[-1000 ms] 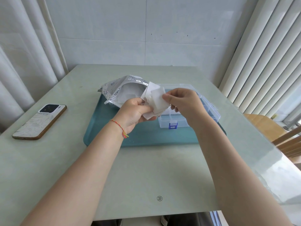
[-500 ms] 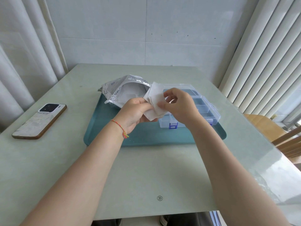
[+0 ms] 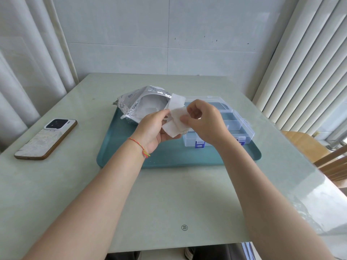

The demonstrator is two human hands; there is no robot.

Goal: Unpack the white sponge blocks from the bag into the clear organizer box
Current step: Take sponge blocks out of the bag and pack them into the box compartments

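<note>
A small stack of white sponge blocks [image 3: 175, 119] is held in the air between both hands, above the teal tray [image 3: 169, 156]. My left hand [image 3: 152, 128] grips the stack from below and from the left. My right hand [image 3: 202, 122] pinches the front block at its right edge with thumb and fingers. The silver bag [image 3: 142, 104] lies open on the tray's far left, its white inside showing. The clear organizer box [image 3: 232, 119] with blue latches sits on the tray's right, lid open, partly hidden behind my right hand.
A phone [image 3: 47, 138] lies face down on the pale green table [image 3: 169, 203] at the left. White curtains hang at the left, vertical blinds at the right. A wooden chair [image 3: 319, 152] stands past the table's right edge.
My right hand has shifted its pinch along the sponge blocks, and the front block has slid down and left against the stack. The left hand has stayed nearly in place.
</note>
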